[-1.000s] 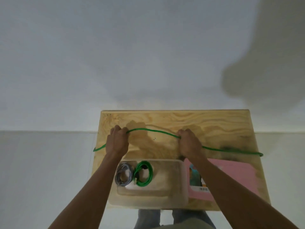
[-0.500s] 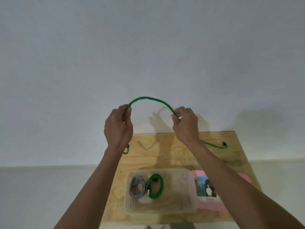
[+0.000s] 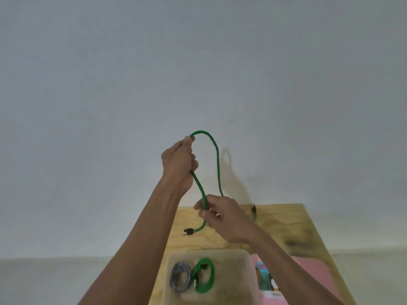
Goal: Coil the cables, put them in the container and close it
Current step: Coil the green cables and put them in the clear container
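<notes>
Green braided cable [image 3: 218, 164] is pinched in both grips and lifted clear of the worktop. The left hand [image 3: 179, 164] is raised in front of the pale wall [image 3: 198, 62], its fingers pressed together around the cable where it arches over the top. From there 1 strand runs down to the right hand [image 3: 222, 213], which hangs lower, just above the far edge of the light plywood worktop [image 3: 286, 230], thumb and fingers nipping that strand. Below this grip the cable curls left and ends in a dark plug [image 3: 188, 232] hanging free. The other strand falls from the arch behind the right hand; past the wrist a short green length shows near the far edge, ending in a second dark plug [image 3: 253, 209].

Toward the near edge stands a clear plastic container [image 3: 237, 280], open, with 2 coils lying in its left part: a grey coiled cable [image 3: 181, 276] and, touching it on the right, a green coiled cable [image 3: 203, 275]. Just beside the container's right wall lies a flat pink lid [image 3: 312, 276] bearing a printed label [image 3: 265, 277].
</notes>
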`<state>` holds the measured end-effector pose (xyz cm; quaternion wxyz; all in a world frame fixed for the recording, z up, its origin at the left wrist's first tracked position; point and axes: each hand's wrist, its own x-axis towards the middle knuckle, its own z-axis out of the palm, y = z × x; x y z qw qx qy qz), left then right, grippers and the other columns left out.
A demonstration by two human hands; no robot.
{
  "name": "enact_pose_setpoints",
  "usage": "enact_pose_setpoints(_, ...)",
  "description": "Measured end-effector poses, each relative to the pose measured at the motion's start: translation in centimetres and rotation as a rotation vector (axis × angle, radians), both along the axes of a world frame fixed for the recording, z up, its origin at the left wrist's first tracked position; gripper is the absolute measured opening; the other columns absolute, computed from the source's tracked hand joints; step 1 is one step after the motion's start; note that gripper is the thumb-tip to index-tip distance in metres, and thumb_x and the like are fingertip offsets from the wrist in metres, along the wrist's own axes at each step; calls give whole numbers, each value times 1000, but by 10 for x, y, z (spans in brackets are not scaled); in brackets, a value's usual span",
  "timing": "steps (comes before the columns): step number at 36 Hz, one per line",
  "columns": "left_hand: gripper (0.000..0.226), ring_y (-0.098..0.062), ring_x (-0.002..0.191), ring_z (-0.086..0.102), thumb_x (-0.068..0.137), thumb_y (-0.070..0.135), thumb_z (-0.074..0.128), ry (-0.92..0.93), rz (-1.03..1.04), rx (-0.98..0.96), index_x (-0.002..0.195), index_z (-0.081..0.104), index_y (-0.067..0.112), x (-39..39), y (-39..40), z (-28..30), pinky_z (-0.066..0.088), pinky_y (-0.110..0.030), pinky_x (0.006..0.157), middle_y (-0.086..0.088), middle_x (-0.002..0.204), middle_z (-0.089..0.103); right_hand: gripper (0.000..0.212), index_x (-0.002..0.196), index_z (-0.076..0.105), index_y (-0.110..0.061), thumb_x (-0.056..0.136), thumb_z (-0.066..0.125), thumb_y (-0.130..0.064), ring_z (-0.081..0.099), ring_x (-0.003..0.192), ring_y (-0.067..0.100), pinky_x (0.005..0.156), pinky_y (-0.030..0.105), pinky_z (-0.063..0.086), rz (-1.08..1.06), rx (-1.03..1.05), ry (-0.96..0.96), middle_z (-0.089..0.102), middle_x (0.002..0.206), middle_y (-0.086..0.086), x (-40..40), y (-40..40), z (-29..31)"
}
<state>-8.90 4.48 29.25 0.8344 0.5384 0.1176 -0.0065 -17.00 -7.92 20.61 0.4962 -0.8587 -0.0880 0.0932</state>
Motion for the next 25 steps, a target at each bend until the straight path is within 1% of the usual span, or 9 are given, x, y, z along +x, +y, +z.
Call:
enact_pose_setpoints(2, 32, -14, 56, 51, 102, 28, 58, -28, -94, -33, 110, 66, -1, -5, -4, 9, 49, -26, 54, -4, 69, 51, 11, 105, 68, -21, 96, 62, -18, 68, 70, 11, 74, 33, 60, -55, 75, -43, 67, 76, -6, 2, -8, 9)
enact_pose_setpoints(4, 38, -25, 80, 69, 100, 41, 55, -83, -221, 99, 103, 68, 5, -11, -7, 8, 59, -38, 79, -10, 83, 67, 11, 104, 69, -17, 93, 67, -17, 70, 67, 13, 70, 30, 58, -106, 140, -95, 68, 68, -3, 6, -21, 26)
enact_pose_setpoints(6, 50, -28, 103, 71, 96, 58, 50, -184, -399, 387, 100, 72, 12, -21, -9, 0, 54, -45, 98, -10, 100, 75, 10, 99, 70, -14, 91, 71, -18, 71, 64, 13, 67, 27, 58, -152, 217, -139, 69, 65, -2, 11, -37, 48)
enact_pose_setpoints(8, 65, -26, 107, 70, 95, 68, 43, -283, -623, 618, 103, 74, 11, -33, -15, -10, 50, -47, 103, -9, 105, 76, 9, 96, 71, -11, 91, 71, -19, 72, 63, 14, 62, 25, 57, -191, 275, -164, 72, 67, -1, 15, -54, 69)
enact_pose_setpoints(10, 61, -27, 101, 73, 98, 62, 42, -294, -708, 658, 106, 73, 9, -45, -24, -15, 53, -48, 100, -12, 102, 76, 14, 97, 72, -8, 90, 73, -19, 72, 64, 17, 60, 24, 56, -236, 365, -148, 76, 74, 6, 23, -69, 85)
enact_pose_setpoints(15, 39, -32, 86, 72, 100, 30, 51, -350, -680, 511, 103, 64, -7, -64, -53, -20, 55, -59, 89, -29, 92, 71, 23, 96, 74, -6, 87, 76, -26, 63, 62, 13, 59, 25, 49, -195, 424, -85, 78, 85, 8, 43, -93, 106)
enact_pose_setpoints(20, 33, -36, 91, 74, 106, 17, 44, -299, -603, 313, 111, 64, -9, -66, -70, -11, 57, -40, 93, -27, 95, 74, 29, 95, 75, -1, 84, 79, -27, 57, 62, 13, 61, 29, 45, -148, 509, 33, 78, 87, 8, 56, -102, 116)
enact_pose_setpoints(22, 34, -32, 75, 72, 105, 19, 44, -263, -615, 192, 113, 64, -8, -67, -75, -5, 58, -37, 81, -20, 84, 73, 35, 94, 75, 3, 80, 82, -28, 58, 60, 14, 61, 31, 47, -143, 522, 53, 77, 86, 10, 62, -105, 118)
enact_pose_setpoints(25, 29, -15, 44, 46, 99, 23, 51, -231, -558, 48, 97, 66, -2, -67, -82, 5, 46, -29, 56, -6, 56, 54, 52, 98, 71, -4, 68, 89, -42, 65, 54, 16, 66, 35, 56, -238, 415, 7, 76, 82, 12, 67, -102, 118)
